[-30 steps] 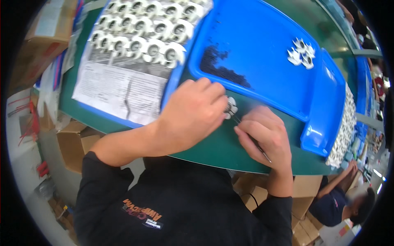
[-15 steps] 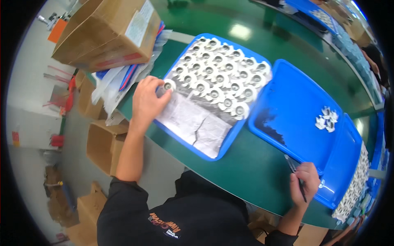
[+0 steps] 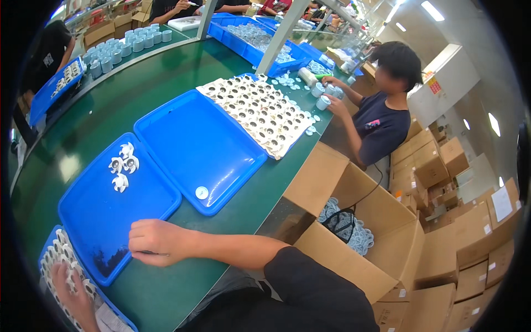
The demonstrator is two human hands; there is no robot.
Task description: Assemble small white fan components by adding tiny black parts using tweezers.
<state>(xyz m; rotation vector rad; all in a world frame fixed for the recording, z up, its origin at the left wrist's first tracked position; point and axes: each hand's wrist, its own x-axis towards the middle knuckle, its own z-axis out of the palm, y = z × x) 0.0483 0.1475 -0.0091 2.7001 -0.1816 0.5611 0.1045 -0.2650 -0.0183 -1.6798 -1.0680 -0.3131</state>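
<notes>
My left hand (image 3: 73,293) is at the lower left, slightly blurred, its fingers stretched over a blue tray (image 3: 123,320) of white bladed impeller-like pieces (image 3: 62,254). I cannot see anything held in it. Bent fingers close my right hand (image 3: 160,241) around slim dark tweezers (image 3: 152,253), mostly hidden by the hand. It hovers at the near edge of a second blue tray (image 3: 94,205), in which several loose white impeller-like pieces (image 3: 131,163) lie. Beyond that, a third blue tray (image 3: 182,127) carries a small white disc (image 3: 202,192) near its front corner.
White pieces fill another tray (image 3: 260,113) at the far end. A co-worker (image 3: 381,110) handles pale blue cups beside it. An open cardboard box (image 3: 381,221) with pale blue rings stands by the green table (image 3: 166,285). More blue cups (image 3: 127,47) stand across a rail.
My view has swung right, bringing in the co-worker and boxes. My left hand no longer pinches a white piece at the tray's edge; its fingers are extended. The right hand still holds the tweezers.
</notes>
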